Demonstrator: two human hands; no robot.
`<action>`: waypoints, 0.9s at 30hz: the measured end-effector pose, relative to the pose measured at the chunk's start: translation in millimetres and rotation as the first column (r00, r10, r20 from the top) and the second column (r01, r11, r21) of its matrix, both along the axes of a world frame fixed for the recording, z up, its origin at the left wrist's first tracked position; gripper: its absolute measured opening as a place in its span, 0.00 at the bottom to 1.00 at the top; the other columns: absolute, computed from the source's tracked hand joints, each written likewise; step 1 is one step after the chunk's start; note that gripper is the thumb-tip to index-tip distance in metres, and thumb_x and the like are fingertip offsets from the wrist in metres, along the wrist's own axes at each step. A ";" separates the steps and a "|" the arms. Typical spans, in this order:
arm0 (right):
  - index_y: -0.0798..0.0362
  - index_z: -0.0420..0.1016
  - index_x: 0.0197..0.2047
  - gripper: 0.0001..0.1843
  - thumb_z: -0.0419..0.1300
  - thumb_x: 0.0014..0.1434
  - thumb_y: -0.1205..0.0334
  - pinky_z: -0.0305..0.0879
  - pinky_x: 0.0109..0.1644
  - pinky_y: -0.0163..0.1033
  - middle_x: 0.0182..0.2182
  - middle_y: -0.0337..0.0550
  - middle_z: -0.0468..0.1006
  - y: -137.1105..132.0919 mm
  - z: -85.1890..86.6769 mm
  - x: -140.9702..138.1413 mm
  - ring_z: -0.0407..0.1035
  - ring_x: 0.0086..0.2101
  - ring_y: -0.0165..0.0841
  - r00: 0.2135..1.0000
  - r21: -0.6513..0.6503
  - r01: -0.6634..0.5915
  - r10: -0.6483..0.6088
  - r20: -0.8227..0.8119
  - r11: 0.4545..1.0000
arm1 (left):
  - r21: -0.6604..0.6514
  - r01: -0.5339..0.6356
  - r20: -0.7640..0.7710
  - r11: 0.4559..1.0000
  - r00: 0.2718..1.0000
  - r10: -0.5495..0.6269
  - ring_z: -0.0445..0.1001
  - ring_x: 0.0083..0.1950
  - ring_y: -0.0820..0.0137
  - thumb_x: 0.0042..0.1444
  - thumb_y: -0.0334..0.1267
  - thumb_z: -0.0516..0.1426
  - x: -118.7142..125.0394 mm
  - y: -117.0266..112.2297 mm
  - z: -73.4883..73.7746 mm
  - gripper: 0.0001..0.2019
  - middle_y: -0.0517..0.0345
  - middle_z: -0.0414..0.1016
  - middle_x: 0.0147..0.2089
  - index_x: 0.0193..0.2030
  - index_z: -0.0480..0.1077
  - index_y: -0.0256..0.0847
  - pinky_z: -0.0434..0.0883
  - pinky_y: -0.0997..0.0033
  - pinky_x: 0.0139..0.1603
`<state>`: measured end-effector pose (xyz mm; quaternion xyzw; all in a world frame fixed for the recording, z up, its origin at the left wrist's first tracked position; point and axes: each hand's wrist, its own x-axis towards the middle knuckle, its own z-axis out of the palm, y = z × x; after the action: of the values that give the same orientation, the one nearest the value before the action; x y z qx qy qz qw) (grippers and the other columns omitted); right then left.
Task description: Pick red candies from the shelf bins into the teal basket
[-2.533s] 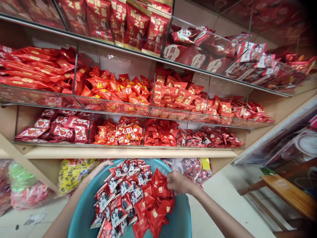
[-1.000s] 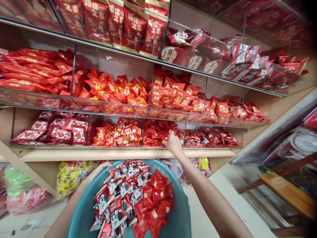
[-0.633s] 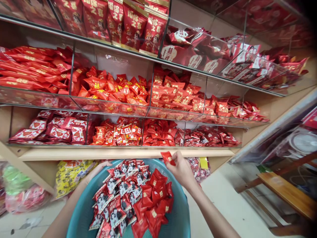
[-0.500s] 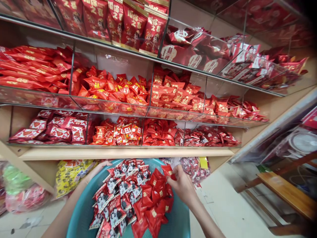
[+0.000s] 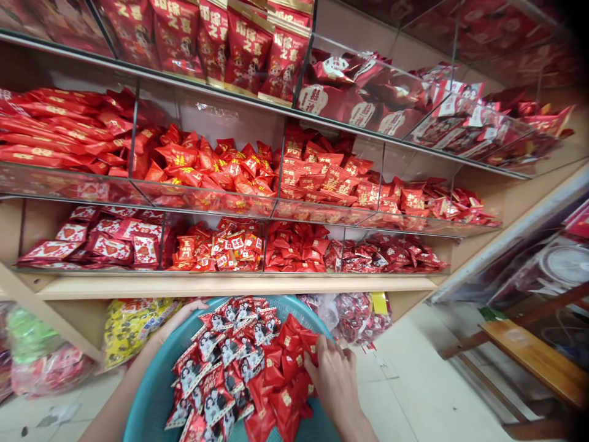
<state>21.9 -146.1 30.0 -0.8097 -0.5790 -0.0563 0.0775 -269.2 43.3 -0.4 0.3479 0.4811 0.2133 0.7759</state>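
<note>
A round teal plastic basket (image 5: 154, 374) is held low in front of me, tilted toward me. My left hand (image 5: 196, 307) grips its far left rim, the fingers partly hidden by the basket. Inside, on the left, lie red-and-black candy packets (image 5: 216, 393) printed with white figures. Plain red candy packets (image 5: 283, 368) with small gold marks fill the right side. My right hand (image 5: 335, 374) is at the basket's right side, with thumb and curled fingers closed on a red packet (image 5: 310, 345) at the edge of the red pile.
Ahead stands a wooden shelf unit (image 5: 230, 285) with clear-fronted bins of red candy packets (image 5: 221, 162). Under it are a yellow bag (image 5: 133, 328), a green bag (image 5: 34, 337) and a clear bag of candies (image 5: 361, 316). A wooden stool (image 5: 536, 356) stands on the tiled floor at right.
My right hand has moved down and slightly toward me, bringing a red packet from above the far right rim onto the red pile. My left hand stays on the rim.
</note>
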 end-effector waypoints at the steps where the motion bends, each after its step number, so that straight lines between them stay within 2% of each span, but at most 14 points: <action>1: 0.50 0.66 0.34 0.04 0.53 0.57 0.59 0.56 0.43 0.48 0.31 0.49 0.77 -0.5 1.7 0.0 0.72 0.35 0.44 1.000 -0.022 -0.003 0.003 0.002 1.000 | 0.006 0.015 0.015 1.000 1.000 -0.015 0.75 0.35 0.56 0.39 0.44 0.61 -0.8 0.2 -0.7 0.17 0.53 0.78 0.31 0.36 0.73 0.37 0.71 0.64 0.39; 4: 0.51 0.67 0.33 0.08 0.51 0.59 0.58 0.57 0.42 0.47 0.28 0.49 0.78 0.4 14.2 3.4 0.72 0.34 0.44 1.000 -0.041 -0.013 0.013 0.017 0.999 | 0.097 -0.041 0.020 0.994 0.999 0.039 0.74 0.38 0.58 0.38 0.40 0.62 -2.2 -1.4 -1.2 0.16 0.55 0.78 0.33 0.36 0.72 0.39 0.70 0.65 0.43; 8: 0.51 0.67 0.33 0.10 0.49 0.61 0.57 0.56 0.42 0.44 0.27 0.47 0.77 20.6 47.2 18.2 0.72 0.32 0.41 0.999 0.079 -0.052 0.052 0.003 0.995 | 0.122 -0.071 -0.003 0.990 0.997 0.072 0.74 0.39 0.56 0.37 0.38 0.61 -1.2 -3.8 0.0 0.14 0.58 0.77 0.33 0.35 0.72 0.41 0.70 0.64 0.42; 11: 0.50 0.66 0.37 0.06 0.49 0.61 0.60 0.56 0.44 0.41 0.33 0.45 0.77 57.3 72.3 33.0 0.70 0.38 0.39 0.969 0.218 -0.203 0.228 -0.096 0.955 | 0.135 -0.077 0.006 0.988 0.997 0.077 0.74 0.41 0.54 0.38 0.39 0.61 0.8 -3.9 2.0 0.14 0.59 0.77 0.32 0.36 0.72 0.42 0.70 0.63 0.43; 14: 0.50 0.64 0.46 0.10 0.51 0.59 0.63 0.57 0.47 0.39 0.44 0.45 0.73 106.2 85.5 44.9 0.65 0.46 0.37 0.882 0.341 -0.375 0.445 -0.154 0.862 | 0.199 -0.105 0.040 0.974 0.994 0.099 0.73 0.42 0.55 0.36 0.36 0.61 3.6 -6.0 7.0 0.13 0.60 0.77 0.32 0.33 0.72 0.43 0.69 0.65 0.45; 15: 0.50 0.63 0.48 0.13 0.52 0.58 0.64 0.57 0.49 0.39 0.47 0.44 0.72 122.5 86.8 47.9 0.63 0.47 0.37 0.863 0.345 -0.404 0.478 -0.162 0.847 | 0.213 -0.108 0.047 0.971 0.994 0.101 0.74 0.42 0.57 0.36 0.36 0.61 4.6 -7.3 9.4 0.11 0.60 0.77 0.32 0.32 0.72 0.43 0.69 0.66 0.45; 17: 0.50 0.60 0.51 0.19 0.55 0.56 0.64 0.56 0.50 0.40 0.50 0.44 0.69 151.4 85.7 52.4 0.62 0.48 0.36 0.851 0.317 -0.417 0.488 -0.192 0.852 | 0.221 -0.113 0.052 0.969 0.993 0.104 0.74 0.39 0.59 0.36 0.36 0.61 6.5 -9.8 14.1 0.08 0.59 0.77 0.31 0.29 0.72 0.43 0.70 0.67 0.44; 20: 0.49 0.60 0.51 0.22 0.58 0.52 0.64 0.57 0.48 0.41 0.49 0.43 0.70 180.2 79.9 57.1 0.64 0.44 0.36 0.850 0.274 -0.413 0.476 -0.227 0.868 | 0.109 -0.058 0.061 0.992 0.997 0.052 0.74 0.34 0.60 0.39 0.40 0.61 7.5 -10.4 17.1 0.07 0.55 0.77 0.29 0.28 0.72 0.41 0.70 0.66 0.41; 23: 0.49 0.61 0.49 0.21 0.60 0.51 0.63 0.57 0.46 0.40 0.45 0.41 0.71 192.5 73.8 61.2 0.64 0.42 0.34 0.842 0.271 -0.422 0.485 -0.237 0.865 | -0.020 0.040 0.112 0.999 0.993 -0.037 0.74 0.32 0.60 0.43 0.43 0.59 6.5 -5.9 12.6 0.09 0.52 0.77 0.29 0.29 0.73 0.39 0.71 0.66 0.39; 27: 0.50 0.61 0.47 0.19 0.59 0.51 0.60 0.58 0.44 0.38 0.43 0.40 0.71 197.1 66.2 66.0 0.64 0.39 0.33 0.842 0.284 -0.392 0.465 -0.272 0.875 | -0.019 0.049 0.107 0.999 0.993 -0.047 0.75 0.33 0.60 0.44 0.43 0.59 4.1 0.1 3.9 0.11 0.52 0.78 0.30 0.31 0.74 0.38 0.71 0.68 0.38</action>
<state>87.9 51.0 96.2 -0.6429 -0.7149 0.0369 0.2724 -265.1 43.4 3.5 0.3392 0.4328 0.2076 0.8090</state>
